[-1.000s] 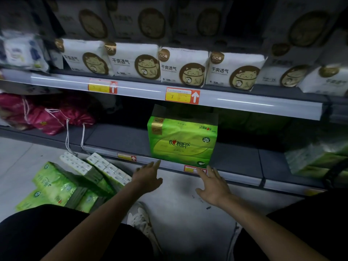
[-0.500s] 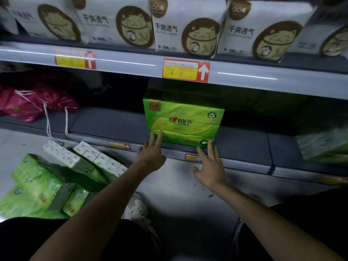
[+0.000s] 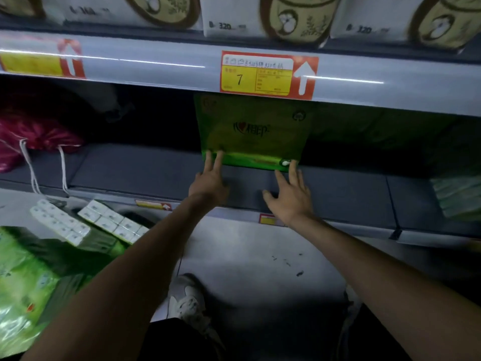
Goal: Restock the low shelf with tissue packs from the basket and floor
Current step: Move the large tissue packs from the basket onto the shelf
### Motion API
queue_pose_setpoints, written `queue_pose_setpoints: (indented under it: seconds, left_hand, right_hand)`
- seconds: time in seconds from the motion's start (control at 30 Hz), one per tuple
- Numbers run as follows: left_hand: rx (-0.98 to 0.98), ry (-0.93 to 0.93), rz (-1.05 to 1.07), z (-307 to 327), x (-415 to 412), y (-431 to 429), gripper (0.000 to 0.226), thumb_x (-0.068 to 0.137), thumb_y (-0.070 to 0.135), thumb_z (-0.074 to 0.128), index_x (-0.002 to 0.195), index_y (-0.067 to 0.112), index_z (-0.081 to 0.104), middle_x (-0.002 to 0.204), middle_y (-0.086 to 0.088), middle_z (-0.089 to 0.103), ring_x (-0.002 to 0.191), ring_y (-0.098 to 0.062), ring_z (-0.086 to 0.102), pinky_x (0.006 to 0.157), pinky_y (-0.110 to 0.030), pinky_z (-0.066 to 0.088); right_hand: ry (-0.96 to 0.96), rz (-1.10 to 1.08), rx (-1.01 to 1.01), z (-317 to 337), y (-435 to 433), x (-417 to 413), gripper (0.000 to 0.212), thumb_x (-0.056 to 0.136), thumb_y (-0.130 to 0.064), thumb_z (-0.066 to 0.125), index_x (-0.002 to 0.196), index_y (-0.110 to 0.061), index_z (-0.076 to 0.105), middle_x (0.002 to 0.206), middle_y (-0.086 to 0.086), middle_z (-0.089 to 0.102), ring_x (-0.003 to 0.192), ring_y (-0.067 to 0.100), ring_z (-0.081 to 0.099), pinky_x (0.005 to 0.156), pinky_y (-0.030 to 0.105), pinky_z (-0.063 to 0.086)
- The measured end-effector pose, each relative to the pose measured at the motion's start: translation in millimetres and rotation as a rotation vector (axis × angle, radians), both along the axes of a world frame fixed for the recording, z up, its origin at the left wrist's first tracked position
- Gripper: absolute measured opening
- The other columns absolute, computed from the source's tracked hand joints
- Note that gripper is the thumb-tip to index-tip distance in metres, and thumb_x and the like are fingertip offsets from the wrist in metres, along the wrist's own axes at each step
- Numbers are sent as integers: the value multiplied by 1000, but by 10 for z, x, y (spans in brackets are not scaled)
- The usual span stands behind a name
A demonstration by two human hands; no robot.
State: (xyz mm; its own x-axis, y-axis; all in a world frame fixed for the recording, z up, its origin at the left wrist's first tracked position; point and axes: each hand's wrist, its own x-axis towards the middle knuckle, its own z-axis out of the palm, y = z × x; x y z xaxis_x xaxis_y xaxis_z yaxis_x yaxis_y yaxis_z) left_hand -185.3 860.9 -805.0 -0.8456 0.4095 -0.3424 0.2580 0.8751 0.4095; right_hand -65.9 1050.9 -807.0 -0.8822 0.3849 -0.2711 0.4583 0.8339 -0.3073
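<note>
A green tissue pack stands upright deep on the low grey shelf, under the price rail. My left hand lies flat with its fingertips against the pack's lower left edge. My right hand is spread flat on the shelf, fingertips at the pack's lower right corner. Neither hand grips it. More green tissue packs lie on the floor at lower left, with two packs showing white ends on top of the pile.
A pink drawstring bag sits at the shelf's left end. More pale green packs stand at the far right of the shelf. White cat-printed packs fill the shelf above. My shoe rests on the grey floor.
Both hands have reached forward onto the shelf, and the green pack has slid from the shelf's front edge back into the shadow. My head has moved closer and lower.
</note>
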Motion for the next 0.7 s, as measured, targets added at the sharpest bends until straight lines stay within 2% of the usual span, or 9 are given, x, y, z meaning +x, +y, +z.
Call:
queue_pose_setpoints:
  seconds: [0.1, 0.2, 0.27, 0.33, 0.43, 0.53, 0.6, 0.7]
  left_hand:
    - [-47, -60, -6, 0, -214, 74, 92, 98, 21, 59, 165, 25, -3, 173, -4, -15, 150, -47, 28, 118, -54, 35]
    - [-53, -80, -21, -6, -271, 68, 90, 99, 24, 59, 166, 23, -1, 173, -9, -6, 150, -48, 28, 118, -54, 34]
    - [-120, 33, -59, -38, -154, 37, 80, 100, 27, 54, 165, 23, 7, 169, -14, 20, 144, -45, 36, 112, -55, 38]
    - [-198, 145, -130, -126, 25, 16, 73, 101, 34, 49, 164, 23, 14, 161, -14, 31, 139, -42, 36, 108, -54, 37]
    - [-264, 204, -170, -297, 159, 54, 67, 103, 45, 40, 162, 25, 16, 164, -18, 20, 142, -44, 29, 116, -54, 30]
    - [-217, 260, -164, -384, 156, 107, 65, 106, 55, 28, 162, 24, 19, 168, -16, 18, 150, -41, 21, 123, -56, 18]
    - [-180, 288, -191, -438, 102, 120, 67, 106, 58, 23, 164, 26, 13, 171, -13, 13, 155, -37, 13, 125, -57, 14]
    - [-157, 271, -154, -504, -17, 128, 73, 104, 64, 16, 166, 28, 1, 174, -7, 0, 160, -32, -1, 127, -56, 4]
  right_hand:
    - [-17, -16, -23, -26, 48, -170, 80, 96, -60, 51, 163, -30, 19, 172, 1, -13, 159, 29, -2, 126, 46, 19]
    - [-34, -29, -43, -32, 86, -205, 82, 96, -54, 56, 163, -29, 17, 172, -2, -12, 159, 30, -2, 124, 48, 25]
    - [-49, -14, -13, -65, 70, -132, 81, 97, -49, 55, 163, -29, 15, 172, 1, -9, 158, 31, -1, 123, 50, 26]
    - [-77, -1, 27, -115, 29, -39, 78, 99, -48, 52, 163, -27, 14, 172, 10, 1, 158, 33, 1, 121, 50, 24]
    - [-115, 21, 90, -201, -23, 48, 74, 101, -52, 44, 163, -24, 14, 170, 15, 6, 157, 37, 2, 122, 49, 20]
    - [-93, 62, 188, -258, -60, 45, 73, 101, -52, 39, 163, -21, 15, 170, 18, 8, 156, 41, 2, 125, 52, 11]
    - [-51, 122, 242, -296, -75, -3, 73, 102, -52, 36, 164, -22, 13, 171, 16, 3, 157, 39, -1, 126, 54, 6]
    - [-29, 127, 205, -355, -61, -160, 78, 101, -60, 32, 165, -24, 7, 172, 11, -6, 158, 32, -6, 127, 53, 4]
